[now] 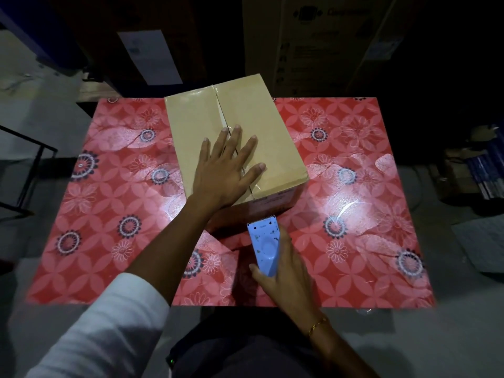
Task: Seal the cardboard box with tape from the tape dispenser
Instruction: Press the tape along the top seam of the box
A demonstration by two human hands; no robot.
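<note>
Cardboard box (253,126), flaps closed, on the far centre of the red floral table (354,214). Left hand (226,173) presses flat, fingers spread, across the top seam. Right hand (283,271) grips the blue tape dispenser (263,245) just beside the box's near face.

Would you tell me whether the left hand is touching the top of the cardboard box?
Touching. The head view shows the left hand lying flat, fingers spread, on the cardboard box top, across its centre seam.

White sleeve (109,320), gold bracelet (317,326)
</note>
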